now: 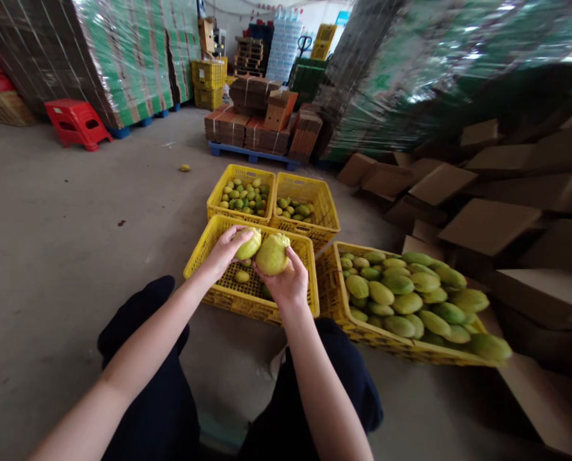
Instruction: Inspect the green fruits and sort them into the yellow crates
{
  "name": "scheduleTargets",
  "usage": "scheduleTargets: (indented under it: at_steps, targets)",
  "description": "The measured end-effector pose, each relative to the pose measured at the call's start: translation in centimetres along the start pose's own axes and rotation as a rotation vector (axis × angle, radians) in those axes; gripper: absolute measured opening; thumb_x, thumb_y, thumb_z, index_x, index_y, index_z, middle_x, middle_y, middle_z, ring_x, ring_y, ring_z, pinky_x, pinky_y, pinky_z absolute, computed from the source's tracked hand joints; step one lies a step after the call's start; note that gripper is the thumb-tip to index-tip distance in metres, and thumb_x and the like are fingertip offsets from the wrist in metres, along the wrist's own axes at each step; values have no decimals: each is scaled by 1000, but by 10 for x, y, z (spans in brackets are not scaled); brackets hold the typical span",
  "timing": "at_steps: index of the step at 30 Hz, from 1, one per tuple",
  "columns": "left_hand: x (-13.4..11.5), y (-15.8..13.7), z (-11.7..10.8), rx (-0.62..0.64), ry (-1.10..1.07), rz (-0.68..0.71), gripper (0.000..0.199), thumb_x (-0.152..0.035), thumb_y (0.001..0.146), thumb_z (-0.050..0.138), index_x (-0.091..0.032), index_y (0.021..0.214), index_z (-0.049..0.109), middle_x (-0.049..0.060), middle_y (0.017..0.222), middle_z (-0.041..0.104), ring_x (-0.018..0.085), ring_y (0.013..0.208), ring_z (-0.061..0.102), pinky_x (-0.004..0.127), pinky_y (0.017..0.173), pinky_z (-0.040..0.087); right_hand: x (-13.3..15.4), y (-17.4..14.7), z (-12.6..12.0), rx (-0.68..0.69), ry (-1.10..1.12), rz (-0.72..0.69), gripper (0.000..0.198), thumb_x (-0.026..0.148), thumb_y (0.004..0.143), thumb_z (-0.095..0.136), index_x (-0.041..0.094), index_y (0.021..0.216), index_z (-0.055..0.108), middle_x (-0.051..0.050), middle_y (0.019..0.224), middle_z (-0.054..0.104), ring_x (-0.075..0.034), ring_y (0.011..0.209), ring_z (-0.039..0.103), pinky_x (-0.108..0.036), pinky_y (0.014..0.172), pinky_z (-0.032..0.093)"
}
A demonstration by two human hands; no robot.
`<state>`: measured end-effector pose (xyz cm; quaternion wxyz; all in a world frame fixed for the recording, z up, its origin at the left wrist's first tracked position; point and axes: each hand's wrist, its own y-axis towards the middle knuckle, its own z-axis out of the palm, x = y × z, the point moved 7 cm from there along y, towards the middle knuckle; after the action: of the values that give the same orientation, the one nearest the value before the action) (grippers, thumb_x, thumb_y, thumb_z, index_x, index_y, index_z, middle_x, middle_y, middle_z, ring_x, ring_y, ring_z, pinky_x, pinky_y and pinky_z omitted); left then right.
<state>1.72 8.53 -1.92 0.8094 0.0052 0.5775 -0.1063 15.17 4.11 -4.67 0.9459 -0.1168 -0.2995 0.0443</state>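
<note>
My left hand (225, 250) is closed around a yellow-green, citron-like fruit (249, 244) with a knobbly end. My right hand (290, 282) cups a larger, rounder yellow-green fruit (272, 255) from below, its bumpy end facing up. The two fruits are side by side, almost touching. Both hands are above a yellow slotted crate (198, 257) between my knees and the other crates. Inside it, a small yellow fruit (241, 276) lies on the slotted bottom. My hands and forearms hide part of this crate.
Behind stand a yellow crate of small green-yellow fruits (244, 196) and a partly filled crate (328, 218). Long green-yellow fruits (411, 291) heap up in a crate at right, beside cardboard boxes (490, 225). A red stool (76, 123) and loose fruit (184, 168) are on the floor.
</note>
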Motion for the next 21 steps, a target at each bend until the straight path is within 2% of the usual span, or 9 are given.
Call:
scheduleTargets:
  at_steps: [10,17,21]
  targets:
    - [-1,-2,0,6,-7,-8,42,-35,58,76,-21,95,61,3,99,66,14,70,64,21,48,52,1,0,0,8,16,-6,26,33,79,71,22,102,67,-3,94,76,-22,83,73,-37,70,64]
    - [-7,-5,4,33,90,87,56,-25,52,88,-20,100,59,3,98,65,17,82,65,20,54,55,3,-1,2,5,24,-14,22,32,80,69,22,100,68,-1,92,77,-20,82,73,-41,82,64]
    - [-4,-5,2,-21,36,77,63,-24,50,91,-21,100,52,3,104,64,15,77,67,21,53,57,1,-2,4,-36,-12,-28,18,26,79,69,23,97,68,0,90,77,-18,78,73,-31,69,64]
